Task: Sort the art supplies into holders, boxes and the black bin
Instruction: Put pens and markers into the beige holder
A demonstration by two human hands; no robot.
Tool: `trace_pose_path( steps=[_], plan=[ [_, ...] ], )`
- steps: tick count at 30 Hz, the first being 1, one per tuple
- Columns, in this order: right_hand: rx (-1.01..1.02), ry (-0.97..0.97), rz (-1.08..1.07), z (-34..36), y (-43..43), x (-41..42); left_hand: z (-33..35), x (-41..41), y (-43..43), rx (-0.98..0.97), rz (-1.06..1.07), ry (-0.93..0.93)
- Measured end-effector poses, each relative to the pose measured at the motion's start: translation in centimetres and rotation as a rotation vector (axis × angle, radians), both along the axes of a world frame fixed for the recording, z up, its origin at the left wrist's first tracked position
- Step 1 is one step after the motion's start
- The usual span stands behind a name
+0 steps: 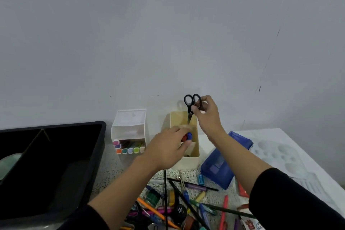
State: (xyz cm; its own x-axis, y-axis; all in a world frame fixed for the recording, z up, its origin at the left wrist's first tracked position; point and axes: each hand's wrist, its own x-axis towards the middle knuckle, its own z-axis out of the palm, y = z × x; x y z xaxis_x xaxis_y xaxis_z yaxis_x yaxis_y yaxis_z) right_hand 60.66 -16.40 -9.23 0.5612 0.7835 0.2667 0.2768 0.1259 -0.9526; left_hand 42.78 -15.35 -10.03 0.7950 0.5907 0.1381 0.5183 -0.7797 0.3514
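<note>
Black scissors point(192, 103) pinched upright by right hand point(207, 113) over beige holder point(194, 152).

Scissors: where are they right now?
In the head view, centre-right, the black-handled scissors hang blades-down in the rear compartment of the cream holder, pinched by the right hand.
</note>
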Motion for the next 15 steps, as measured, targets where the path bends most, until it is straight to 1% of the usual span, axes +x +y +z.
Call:
trace_pose_path(
  steps=[3, 6, 11, 15],
  plan=[
    [-0.046, -0.102, -0.016, -2.0, -0.1, 0.6, -0.4, 0.4, 0.8, -0.046, -0.003, -0.072],
    [-0.022, -0.164, -0.029, -2.9, 0.0, 0.5, -0.2, 0.9, 1.0, -0.079, -0.021, -0.118],
    [-0.090, -0.099, 0.019, -4.0, -0.1, -0.1, 0.0, 1.0, 0.7, -0.117, -0.051, -0.168],
    [-0.130, -0.094, 0.120, -4.3, -0.6, -1.2, -0.1, 0.5, 1.1, -0.065, -0.015, -0.110]
  ],
)
